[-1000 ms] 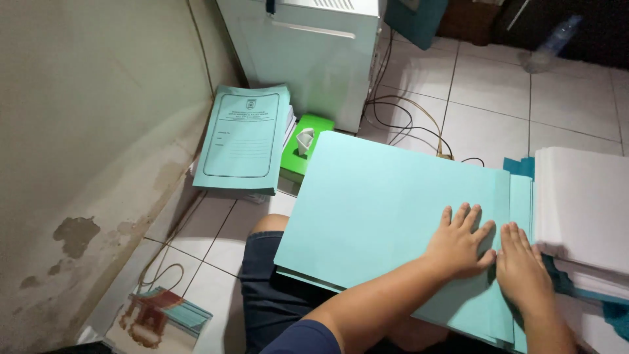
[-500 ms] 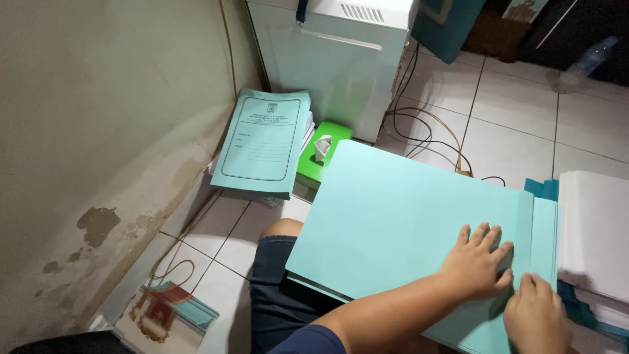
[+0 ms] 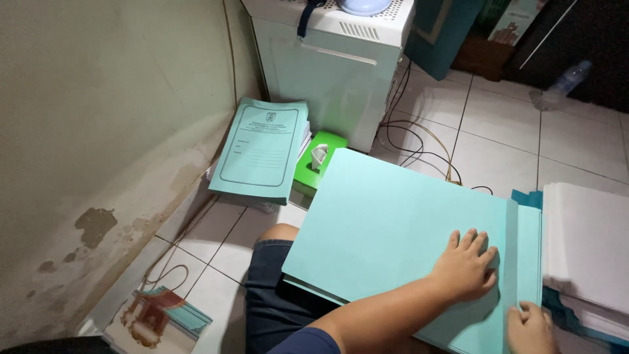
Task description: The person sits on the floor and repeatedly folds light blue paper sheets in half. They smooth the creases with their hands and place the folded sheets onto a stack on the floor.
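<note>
A large light-teal cover sheet [image 3: 393,223] lies across my lap, with a narrow folded strip [image 3: 511,262] along its right side. My left hand [image 3: 466,265] lies flat on the sheet beside that fold, fingers spread and palm down. At the frame's bottom edge my right hand [image 3: 531,328] rests its fingertips on the strip's lower end. It is partly cut off, so its grip is unclear. A thick stack of white paper [image 3: 586,249] sits just right of the sheet.
A pile of teal printed booklets [image 3: 265,154] leans by the stained wall [image 3: 98,144]. Next to it are a green tissue box [image 3: 321,164], a white appliance [image 3: 334,72] and cables [image 3: 419,147] on the tiled floor. A picture card [image 3: 160,318] lies at the lower left.
Both hands have slid down along the fold toward me. My right hand has dropped to the frame's bottom edge. The view has tilted, showing more of the floor.
</note>
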